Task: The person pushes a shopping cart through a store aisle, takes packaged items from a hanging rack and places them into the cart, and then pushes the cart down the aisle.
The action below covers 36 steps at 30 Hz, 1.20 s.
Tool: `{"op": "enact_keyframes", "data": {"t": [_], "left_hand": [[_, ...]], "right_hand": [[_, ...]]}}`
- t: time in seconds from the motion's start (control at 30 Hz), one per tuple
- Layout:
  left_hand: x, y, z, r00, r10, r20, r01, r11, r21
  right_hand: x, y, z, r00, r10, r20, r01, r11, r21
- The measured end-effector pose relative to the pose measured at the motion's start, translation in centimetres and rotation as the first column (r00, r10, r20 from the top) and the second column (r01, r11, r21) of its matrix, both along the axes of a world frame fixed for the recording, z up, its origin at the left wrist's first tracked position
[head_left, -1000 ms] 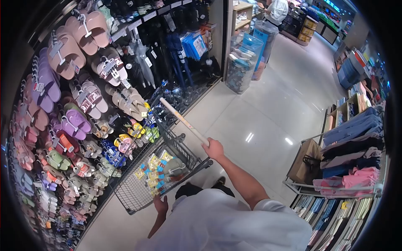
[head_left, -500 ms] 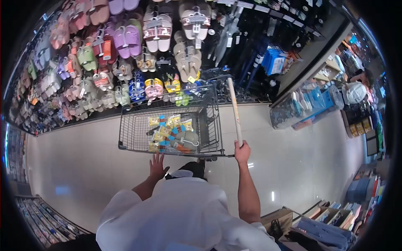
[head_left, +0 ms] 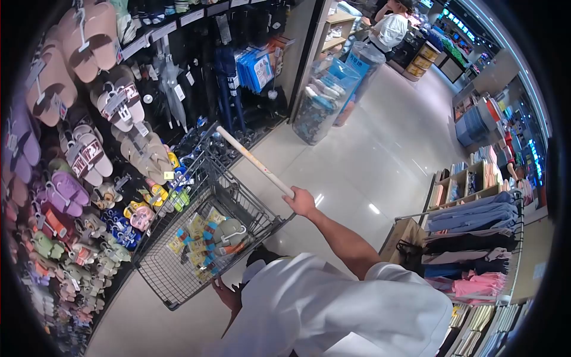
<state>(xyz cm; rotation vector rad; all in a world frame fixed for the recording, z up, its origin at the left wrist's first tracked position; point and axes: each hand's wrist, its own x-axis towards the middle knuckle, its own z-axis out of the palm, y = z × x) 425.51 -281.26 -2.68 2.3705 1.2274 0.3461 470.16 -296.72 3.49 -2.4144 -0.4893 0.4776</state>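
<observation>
My right hand (head_left: 300,201) is wrapped around the near end of the pale handle bar (head_left: 254,159) of a metal wire shopping cart (head_left: 162,278). Beside the cart's near side is my left hand (head_left: 226,294), fingers apart and holding nothing; whether a fingertip touches the wire I cannot tell. Inside the basket lie several small yellow-and-blue packets (head_left: 195,228) and a grey-green pair of slippers (head_left: 228,231) on a hanger, with an orange tag by them.
Racks of hanging slippers (head_left: 83,153) line the left, close to the cart. Clear bins of goods (head_left: 321,104) stand ahead, with a person in white (head_left: 389,30) farther off. Hanging clothes (head_left: 470,238) stand at right. Tiled floor (head_left: 380,154) runs between.
My view has turned right, so the cart and racks appear farther left and tilted. More aisle and the clothes rack show. My right hand keeps hold of the handle; my left stays beside the cart.
</observation>
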Motion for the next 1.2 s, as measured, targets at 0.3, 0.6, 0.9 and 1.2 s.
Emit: {"op": "enact_keyframes", "data": {"t": [0.3, 0.6, 0.9, 1.2], "left_hand": [[6.0, 1.4, -1.2, 0.997, -0.074, -0.009, 0.074, 0.997, 0.026], [11.8, 0.1, -1.6, 0.996, -0.086, -0.015, 0.086, 0.996, -0.004], [20.0, -7.5, -2.5, 0.996, 0.013, -0.090, -0.057, 0.856, -0.514], [20.5, -13.4, -4.4, 0.995, -0.042, -0.087, -0.033, 0.699, -0.715]], "right_hand": [[6.4, -1.1, -0.4, 0.999, -0.036, 0.006, 0.036, 0.995, -0.096], [12.7, -2.8, -1.5, 0.999, -0.029, -0.015, 0.029, 0.999, 0.024], [19.2, -4.3, -1.8, 0.998, 0.058, -0.015, -0.054, 0.981, 0.188], [25.5, -5.9, -4.4, 0.990, 0.114, -0.083, -0.080, 0.940, 0.330]]}}
